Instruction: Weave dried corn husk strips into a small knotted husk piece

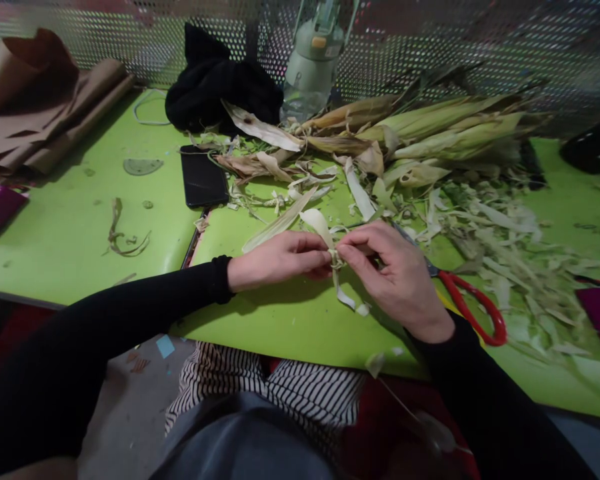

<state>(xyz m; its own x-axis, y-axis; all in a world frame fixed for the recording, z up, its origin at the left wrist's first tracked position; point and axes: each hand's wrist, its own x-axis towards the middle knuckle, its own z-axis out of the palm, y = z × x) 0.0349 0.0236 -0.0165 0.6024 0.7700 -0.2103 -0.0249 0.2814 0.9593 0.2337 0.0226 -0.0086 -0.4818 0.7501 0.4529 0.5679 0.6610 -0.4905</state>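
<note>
A pale strip of corn husk [319, 223] stands up between my hands, with a knotted or twisted part at its middle and a white tail hanging below. From the left, my left hand [287, 259] pinches that middle part with closed fingers. My right hand [387, 270] grips the same spot from the right, thumb and forefinger pressed together. Red-handled scissors [473, 307] lie just right of my right hand, their blades partly hidden behind it. Another flat husk piece [280, 223] rests on the table behind my left hand.
Whole corn husks [445, 130] are heaped at the back, and shredded scraps [520, 257] spread to the right. A phone [203, 176], a water bottle [311, 70], a black cloth [225, 87] and brown paper [50, 107] also occupy the green table [155, 247].
</note>
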